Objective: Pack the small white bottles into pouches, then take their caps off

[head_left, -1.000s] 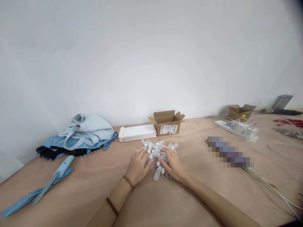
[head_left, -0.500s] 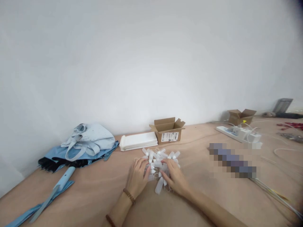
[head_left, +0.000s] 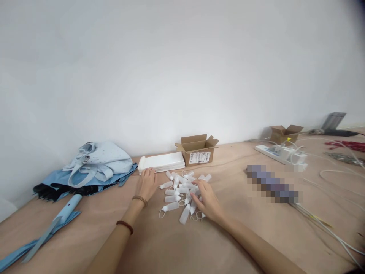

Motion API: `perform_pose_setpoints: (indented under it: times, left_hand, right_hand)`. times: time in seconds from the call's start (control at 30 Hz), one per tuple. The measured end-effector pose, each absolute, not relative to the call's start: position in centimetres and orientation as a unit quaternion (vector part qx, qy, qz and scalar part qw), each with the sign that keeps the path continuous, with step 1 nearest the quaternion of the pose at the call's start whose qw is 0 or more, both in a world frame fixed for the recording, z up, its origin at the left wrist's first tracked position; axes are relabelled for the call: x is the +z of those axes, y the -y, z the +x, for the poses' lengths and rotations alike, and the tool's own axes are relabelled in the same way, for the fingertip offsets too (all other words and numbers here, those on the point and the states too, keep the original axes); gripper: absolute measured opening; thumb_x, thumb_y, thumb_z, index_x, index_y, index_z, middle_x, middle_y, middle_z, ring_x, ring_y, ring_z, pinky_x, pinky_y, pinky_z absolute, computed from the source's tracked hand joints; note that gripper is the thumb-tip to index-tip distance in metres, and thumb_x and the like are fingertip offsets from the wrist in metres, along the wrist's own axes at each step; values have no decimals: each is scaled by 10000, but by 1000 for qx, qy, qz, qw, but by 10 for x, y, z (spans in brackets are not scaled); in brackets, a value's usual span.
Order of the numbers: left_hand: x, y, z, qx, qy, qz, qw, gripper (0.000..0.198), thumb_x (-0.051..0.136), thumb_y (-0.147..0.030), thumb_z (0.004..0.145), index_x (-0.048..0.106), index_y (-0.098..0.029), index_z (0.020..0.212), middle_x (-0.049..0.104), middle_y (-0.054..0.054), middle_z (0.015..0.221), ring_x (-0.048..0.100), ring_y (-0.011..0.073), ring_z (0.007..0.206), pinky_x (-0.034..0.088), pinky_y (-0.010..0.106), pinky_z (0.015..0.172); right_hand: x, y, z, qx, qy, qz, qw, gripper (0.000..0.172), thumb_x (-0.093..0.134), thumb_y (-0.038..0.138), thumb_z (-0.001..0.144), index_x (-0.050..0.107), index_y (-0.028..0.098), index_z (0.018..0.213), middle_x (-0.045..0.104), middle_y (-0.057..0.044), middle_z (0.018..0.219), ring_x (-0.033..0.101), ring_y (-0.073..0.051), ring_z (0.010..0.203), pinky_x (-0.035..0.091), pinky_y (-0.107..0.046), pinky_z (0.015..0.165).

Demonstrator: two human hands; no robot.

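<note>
Small white bottles [head_left: 182,190], with tips and thin string loops, heaped loosely on a brown table [head_left: 182,247]. For good handling: light fingertips, a bottle at a time, loops teased free first, since these would likely snag and drag neighbours; the white stack [head_left: 165,161] best touched gently, lest it slide. Right hand [head_left: 209,199]: thumb and fingers apart, loosely curved, no bottle visibly gripped; contact under the palm cannot be told. Bottles lie beneath its fingertips and to their left. Left hand [head_left: 147,185]: fingers extended, grasping nothing visible, fingertips at the stack's near edge; bottles just to its right.
</note>
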State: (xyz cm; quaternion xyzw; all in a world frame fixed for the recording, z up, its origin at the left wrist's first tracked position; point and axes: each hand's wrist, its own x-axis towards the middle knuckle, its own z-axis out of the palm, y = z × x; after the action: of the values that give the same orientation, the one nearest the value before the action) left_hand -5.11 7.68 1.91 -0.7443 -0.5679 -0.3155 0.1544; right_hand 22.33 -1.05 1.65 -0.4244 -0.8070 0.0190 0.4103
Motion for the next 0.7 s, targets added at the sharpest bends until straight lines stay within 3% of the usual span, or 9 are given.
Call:
perform_pose_setpoints:
  times: [0.37,0.6,0.7]
  left_hand:
    - [8,-109,-79,-287,579,-744,171,417,404,-41,746,617,-141,1090,625,128,1179,514,254,1179,406,434,980]
    - [22,-93,-77,-300,580,-736,181,409,351,-62,800,575,-96,1141,582,180,1216,517,308,1144,425,483,931]
    - [25,-71,-78,-314,582,-729,177,429,318,-56,821,523,-88,1197,550,182,1245,502,289,1166,423,454,961]
  right_hand:
    - [20,17,221,41,807,-425,408,303,444,218,897,421,210,1199,538,-104,1127,502,-245,1063,451,-407,895]
    - [19,15,223,37,813,-422,400,294,438,226,904,418,206,1196,539,-104,1120,500,-247,1061,448,-412,896]
    - [21,15,225,17,814,-420,402,286,439,232,905,423,197,1189,546,-111,1120,507,-249,1064,450,-419,896]
